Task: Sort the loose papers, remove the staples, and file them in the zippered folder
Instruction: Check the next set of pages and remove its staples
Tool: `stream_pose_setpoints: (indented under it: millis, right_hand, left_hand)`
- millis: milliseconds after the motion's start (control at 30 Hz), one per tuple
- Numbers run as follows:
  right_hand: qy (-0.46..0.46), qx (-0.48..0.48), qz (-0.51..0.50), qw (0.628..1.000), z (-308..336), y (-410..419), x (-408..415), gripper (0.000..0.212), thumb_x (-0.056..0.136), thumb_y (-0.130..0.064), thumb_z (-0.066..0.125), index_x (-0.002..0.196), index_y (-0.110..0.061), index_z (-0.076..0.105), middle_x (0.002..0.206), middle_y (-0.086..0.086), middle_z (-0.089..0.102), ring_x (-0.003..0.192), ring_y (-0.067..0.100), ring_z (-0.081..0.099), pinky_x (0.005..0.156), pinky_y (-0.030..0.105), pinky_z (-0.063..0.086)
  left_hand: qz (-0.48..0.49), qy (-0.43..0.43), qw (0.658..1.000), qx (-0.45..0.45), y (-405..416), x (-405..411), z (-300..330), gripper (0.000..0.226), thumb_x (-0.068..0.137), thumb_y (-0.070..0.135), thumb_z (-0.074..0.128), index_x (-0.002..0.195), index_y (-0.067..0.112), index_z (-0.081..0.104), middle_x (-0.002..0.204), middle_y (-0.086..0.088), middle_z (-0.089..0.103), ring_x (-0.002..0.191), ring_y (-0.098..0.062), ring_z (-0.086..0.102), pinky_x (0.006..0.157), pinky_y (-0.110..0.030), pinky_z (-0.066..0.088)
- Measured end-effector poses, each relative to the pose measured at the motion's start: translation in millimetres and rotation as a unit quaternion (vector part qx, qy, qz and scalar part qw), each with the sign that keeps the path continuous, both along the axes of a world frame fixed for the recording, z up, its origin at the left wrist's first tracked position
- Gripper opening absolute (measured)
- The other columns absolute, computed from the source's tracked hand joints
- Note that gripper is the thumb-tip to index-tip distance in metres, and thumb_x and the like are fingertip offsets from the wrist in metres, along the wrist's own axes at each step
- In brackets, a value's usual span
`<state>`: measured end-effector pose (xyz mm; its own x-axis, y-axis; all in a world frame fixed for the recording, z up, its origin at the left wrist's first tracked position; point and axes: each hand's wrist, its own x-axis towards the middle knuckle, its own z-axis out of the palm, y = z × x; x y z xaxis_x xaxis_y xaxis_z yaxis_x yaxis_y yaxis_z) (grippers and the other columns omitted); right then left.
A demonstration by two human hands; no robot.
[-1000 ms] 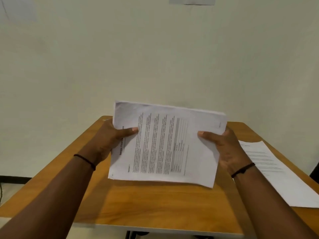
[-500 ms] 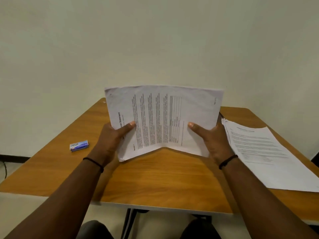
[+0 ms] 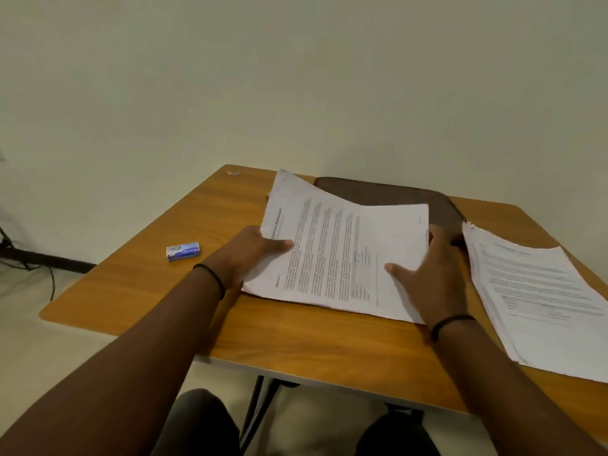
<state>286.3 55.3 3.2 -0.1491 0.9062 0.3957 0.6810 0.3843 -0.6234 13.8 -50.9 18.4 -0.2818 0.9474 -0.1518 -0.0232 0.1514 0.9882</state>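
A bundle of printed papers (image 3: 342,255) lies low over the middle of the wooden table (image 3: 296,337), its far edge still lifted and bent. My left hand (image 3: 253,255) grips its left edge, thumb on top. My right hand (image 3: 431,274) holds the right edge, thumb across the page and fingers behind. A dark brown zippered folder (image 3: 394,194) lies flat behind the papers, partly hidden by them. A second stack of printed sheets (image 3: 539,297) rests on the table's right side.
A small blue and white box (image 3: 183,251) sits on the left part of the table. A tiny pale scrap (image 3: 234,173) lies near the far left corner. The wall stands right behind the table. My knees show under the front edge.
Both hands have lowered the bundle from upright in the air down toward the tabletop. The view has tilted down, and the brown folder behind the papers now shows.
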Motion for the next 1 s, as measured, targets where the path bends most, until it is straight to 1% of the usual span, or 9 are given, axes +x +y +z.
stream_pose_setpoints:
  millis: [67, 167, 267, 333, 433, 533, 667, 833, 1000]
  right_hand:
    - [-0.151, 0.081, -0.046, 0.984, -11, -10, -7, 0.083, 0.078, -0.03, 0.083, 0.146, -0.016, 0.036, 0.147, 0.015, 0.042, 0.133, 0.03, 0.042, 0.106, 0.042, 0.042]
    - [-0.13, 0.147, 0.105, 0.975, -5, -36, -33, 0.044, 0.09, -0.034, 0.07, 0.129, -0.016, 0.061, 0.137, 0.008, 0.058, 0.126, 0.023, 0.052, 0.104, 0.034, 0.041]
    - [-0.183, 0.16, 0.297, 0.923, 4, -64, -68, 0.047, 0.085, -0.053, 0.069, 0.118, -0.019, 0.068, 0.116, 0.0, 0.07, 0.104, 0.016, 0.065, 0.086, 0.031, 0.053]
    - [-0.279, 0.225, 0.312, 0.88, -2, -72, -91, 0.049, 0.08, -0.059, 0.068, 0.109, -0.019, 0.07, 0.104, 0.0, 0.072, 0.088, 0.017, 0.068, 0.068, 0.032, 0.057]
    - [-0.331, 0.258, 0.289, 0.86, -13, -71, -109, 0.022, 0.083, -0.042, 0.07, 0.082, -0.02, 0.067, 0.075, 0.0, 0.065, 0.057, 0.017, 0.059, 0.047, 0.029, 0.048]
    - [-0.296, 0.296, 0.31, 0.854, -23, -64, -112, 0.023, 0.079, -0.021, 0.076, 0.063, -0.014, 0.062, 0.054, 0.002, 0.055, 0.041, 0.017, 0.047, 0.039, 0.026, 0.044]
    - [-0.206, 0.352, 0.316, 0.857, -28, -59, -116, 0.031, 0.086, -0.012, 0.068, 0.056, -0.01, 0.058, 0.045, 0.004, 0.05, 0.033, 0.014, 0.043, 0.035, 0.023, 0.042]
    - [-0.149, 0.321, 0.336, 0.873, -32, -53, -111, 0.041, 0.091, -0.032, 0.046, 0.056, -0.015, 0.059, 0.047, -0.001, 0.053, 0.036, 0.01, 0.043, 0.037, 0.023, 0.044]
    - [-0.119, 0.176, 0.323, 0.922, -27, -46, -107, 0.048, 0.094, -0.06, 0.045, 0.067, -0.026, 0.066, 0.061, -0.013, 0.064, 0.05, 0.007, 0.056, 0.048, 0.02, 0.051]
  left_hand:
    - [-0.009, 0.02, 0.999, -0.028, 9, -4, -3, 0.026, 0.093, 0.005, 0.066, 0.118, 0.003, 0.067, 0.115, -0.014, 0.073, 0.102, -0.029, 0.072, 0.09, -0.042, 0.058]
    - [-0.04, 0.058, 0.996, -0.063, 25, -12, -2, 0.022, 0.093, 0.008, 0.067, 0.115, 0.007, 0.069, 0.111, -0.009, 0.074, 0.099, -0.024, 0.073, 0.089, -0.041, 0.057]
    - [-0.06, 0.127, 0.983, -0.121, 39, -18, 9, 0.012, 0.092, 0.015, 0.07, 0.103, 0.012, 0.069, 0.1, -0.006, 0.075, 0.082, -0.02, 0.072, 0.069, -0.03, 0.056]
    - [-0.07, 0.15, 0.973, -0.16, 48, -24, 13, 0.016, 0.091, 0.019, 0.072, 0.105, 0.012, 0.067, 0.095, -0.005, 0.074, 0.078, -0.02, 0.07, 0.065, -0.03, 0.055]
    - [-0.111, 0.195, 0.953, -0.205, 59, -34, 11, 0.032, 0.092, 0.026, 0.071, 0.118, 0.01, 0.065, 0.105, -0.007, 0.073, 0.086, -0.021, 0.069, 0.074, -0.032, 0.055]
    - [-0.137, 0.136, 0.955, -0.226, 65, -43, 4, 0.04, 0.092, 0.02, 0.07, 0.129, 0.005, 0.061, 0.12, -0.014, 0.071, 0.1, -0.027, 0.07, 0.091, -0.038, 0.057]
    - [-0.183, -0.014, 0.959, -0.214, 64, -54, 1, 0.038, 0.095, 0.017, 0.063, 0.133, 0.008, 0.06, 0.119, -0.011, 0.072, 0.089, -0.023, 0.074, 0.075, -0.032, 0.062]
    - [-0.197, -0.249, 0.935, -0.156, 55, -64, -4, 0.052, 0.091, 0.053, 0.046, 0.108, 0.013, 0.074, 0.103, -0.009, 0.075, 0.089, -0.023, 0.074, 0.075, -0.037, 0.063]
    - [-0.269, -0.279, 0.909, -0.153, 61, -77, -13, 0.091, 0.087, 0.08, 0.024, 0.12, 0.009, 0.072, 0.109, -0.011, 0.073, 0.1, -0.027, 0.072, 0.084, -0.039, 0.059]
